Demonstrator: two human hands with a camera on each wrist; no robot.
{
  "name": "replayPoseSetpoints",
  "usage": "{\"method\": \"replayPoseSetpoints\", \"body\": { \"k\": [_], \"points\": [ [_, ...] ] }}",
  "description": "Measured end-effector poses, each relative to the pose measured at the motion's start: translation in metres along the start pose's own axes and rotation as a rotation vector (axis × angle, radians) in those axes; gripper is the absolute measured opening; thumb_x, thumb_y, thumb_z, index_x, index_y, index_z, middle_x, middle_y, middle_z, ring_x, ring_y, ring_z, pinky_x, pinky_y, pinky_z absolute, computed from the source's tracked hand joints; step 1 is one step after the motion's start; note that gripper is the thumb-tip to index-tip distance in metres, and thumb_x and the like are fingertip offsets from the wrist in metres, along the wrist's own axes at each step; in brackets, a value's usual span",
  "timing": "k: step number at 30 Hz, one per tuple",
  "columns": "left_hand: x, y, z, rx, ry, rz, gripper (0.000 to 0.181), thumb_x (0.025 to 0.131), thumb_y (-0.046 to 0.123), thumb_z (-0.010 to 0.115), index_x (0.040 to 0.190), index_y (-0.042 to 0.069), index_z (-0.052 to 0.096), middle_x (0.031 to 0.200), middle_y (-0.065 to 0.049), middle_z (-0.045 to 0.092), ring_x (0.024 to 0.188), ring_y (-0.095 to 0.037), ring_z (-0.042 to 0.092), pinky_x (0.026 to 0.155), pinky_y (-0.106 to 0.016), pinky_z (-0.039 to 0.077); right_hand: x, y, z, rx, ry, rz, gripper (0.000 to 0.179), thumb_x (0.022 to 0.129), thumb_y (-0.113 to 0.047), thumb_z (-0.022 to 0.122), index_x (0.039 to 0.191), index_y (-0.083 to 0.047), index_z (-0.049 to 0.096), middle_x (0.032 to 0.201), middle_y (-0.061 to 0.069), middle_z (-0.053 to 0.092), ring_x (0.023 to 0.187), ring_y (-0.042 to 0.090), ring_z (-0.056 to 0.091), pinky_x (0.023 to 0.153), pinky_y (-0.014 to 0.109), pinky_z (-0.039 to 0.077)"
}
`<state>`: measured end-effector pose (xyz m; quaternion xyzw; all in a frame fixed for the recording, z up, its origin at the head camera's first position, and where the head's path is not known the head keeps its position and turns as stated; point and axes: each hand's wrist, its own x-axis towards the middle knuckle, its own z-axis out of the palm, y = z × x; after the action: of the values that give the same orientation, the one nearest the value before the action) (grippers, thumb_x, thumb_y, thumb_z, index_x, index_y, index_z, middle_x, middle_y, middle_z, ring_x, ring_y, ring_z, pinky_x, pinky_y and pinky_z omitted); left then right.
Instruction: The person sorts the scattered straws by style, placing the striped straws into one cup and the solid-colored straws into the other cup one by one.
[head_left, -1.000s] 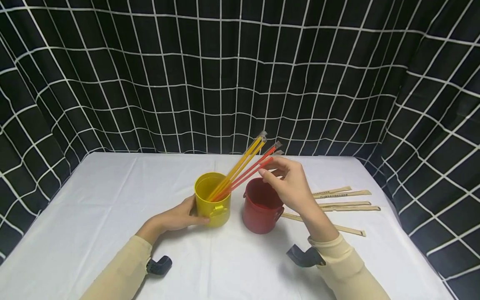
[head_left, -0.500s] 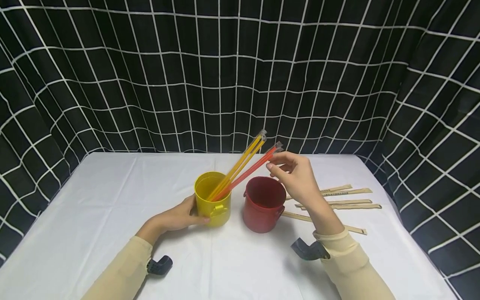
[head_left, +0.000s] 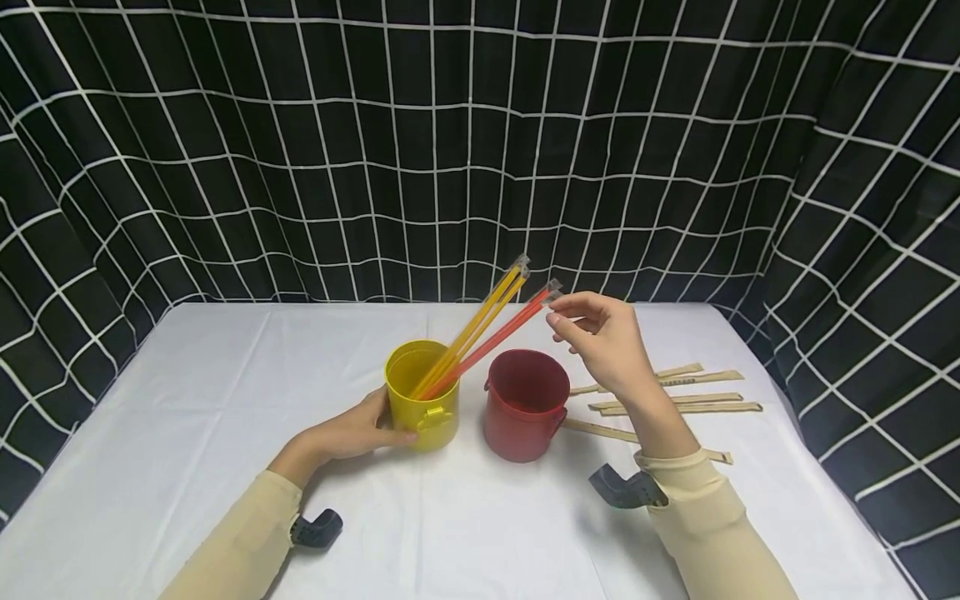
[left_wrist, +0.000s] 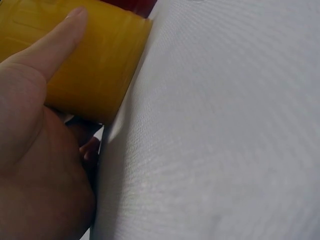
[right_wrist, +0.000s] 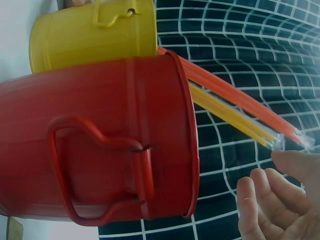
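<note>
My left hand [head_left: 347, 432] grips the side of a small yellow metal bucket [head_left: 420, 427], thumb along its front; the left wrist view shows the same thumb [left_wrist: 60, 42] against the yellow wall. Yellow straws [head_left: 480, 321] and red-orange straws [head_left: 498, 337], in clear plastic wrappers, lean out of that bucket to the upper right. Beside their wrapped ends is my right hand [head_left: 607, 342], thumb and fingers loosely bent, with nothing seen between them. Below this hand stands a red metal bucket [head_left: 522, 425], its handle [right_wrist: 57, 165] hanging down the side.
Several thin sticks in tan paper sleeves [head_left: 686, 408] lie on the white tablecloth [head_left: 480, 533] to the right, partly behind the right forearm and red bucket. A black curtain with white grid lines [head_left: 420, 150] rises behind the table.
My right hand has let go of a red-orange straw and moved right and slightly up. The red-orange straws now lie close together in the yellow bucket. My left hand stays on the bucket.
</note>
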<state>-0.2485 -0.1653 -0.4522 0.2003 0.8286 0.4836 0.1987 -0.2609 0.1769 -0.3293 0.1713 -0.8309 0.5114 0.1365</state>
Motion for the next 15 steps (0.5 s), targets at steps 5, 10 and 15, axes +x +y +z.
{"method": "replayPoseSetpoints", "body": {
  "k": [5,10,15],
  "points": [
    [-0.001,0.002,-0.002,-0.009,0.002,0.003,0.101,0.089,0.034,0.076,0.162,0.015,0.01,0.171,-0.009,0.016,0.16,-0.032,0.008,0.128,-0.062,0.002,0.002,0.001,-0.005,0.011,0.015,0.004,0.021,0.095,-0.012,0.069,0.112,0.001,0.071,0.096,0.013,0.073,0.069,0.001,0.067,0.061,0.022,0.056],
    [-0.002,0.002,-0.002,-0.005,0.013,0.004,0.105,0.087,0.033,0.079,0.163,0.014,0.009,0.172,-0.011,0.012,0.16,-0.034,0.006,0.127,-0.063,0.002,0.003,0.003,-0.015,0.037,0.038,-0.013,0.022,0.095,-0.012,0.069,0.112,0.002,0.071,0.089,-0.014,0.07,0.07,0.002,0.069,0.06,0.021,0.057],
    [-0.01,0.004,-0.009,-0.037,0.011,-0.024,0.113,0.085,0.033,0.082,0.164,0.021,0.002,0.172,-0.013,0.01,0.159,-0.036,0.009,0.128,-0.06,0.007,0.0,0.009,-0.028,0.022,0.046,0.006,0.024,0.098,-0.015,0.066,0.112,0.004,0.07,0.092,-0.004,0.073,0.071,0.001,0.069,0.06,0.019,0.056]
  ]
}}
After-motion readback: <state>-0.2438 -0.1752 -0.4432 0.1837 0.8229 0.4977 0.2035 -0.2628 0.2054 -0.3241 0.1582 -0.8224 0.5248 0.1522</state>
